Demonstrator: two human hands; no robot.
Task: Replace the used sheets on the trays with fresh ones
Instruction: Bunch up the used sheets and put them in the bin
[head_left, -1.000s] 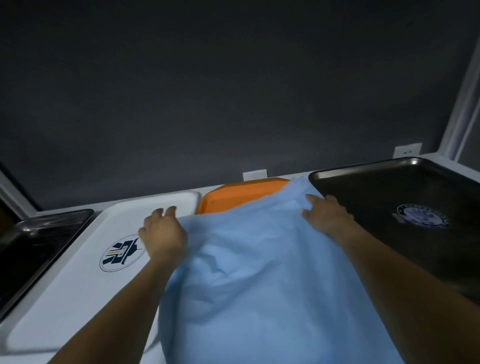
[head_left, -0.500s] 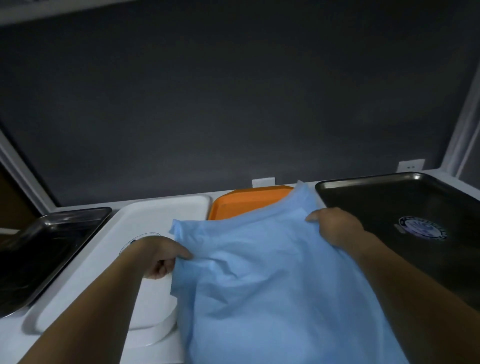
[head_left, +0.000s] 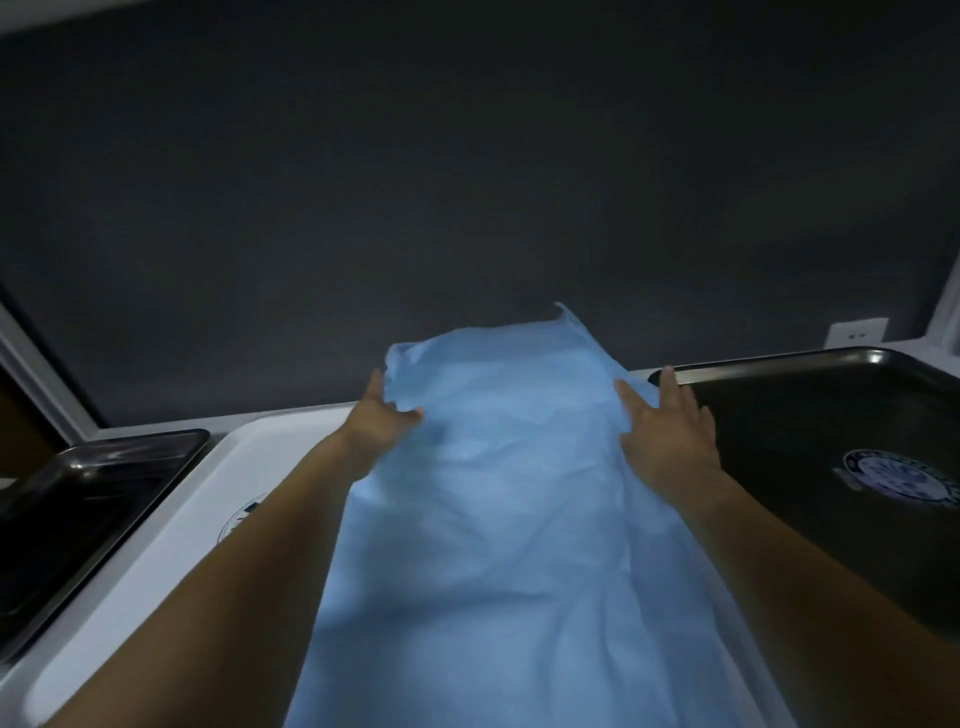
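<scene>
Evidently light, limp and crease-prone, the blue sheet (head_left: 498, 493) lies rumpled between the white tray (head_left: 260, 452) and the dark tray (head_left: 779, 359). The left hand (head_left: 382, 418) pinches its far edge. The right hand (head_left: 670, 436) presses it with straight fingers (head_left: 671, 389). Corners probably give the best hold.
</scene>
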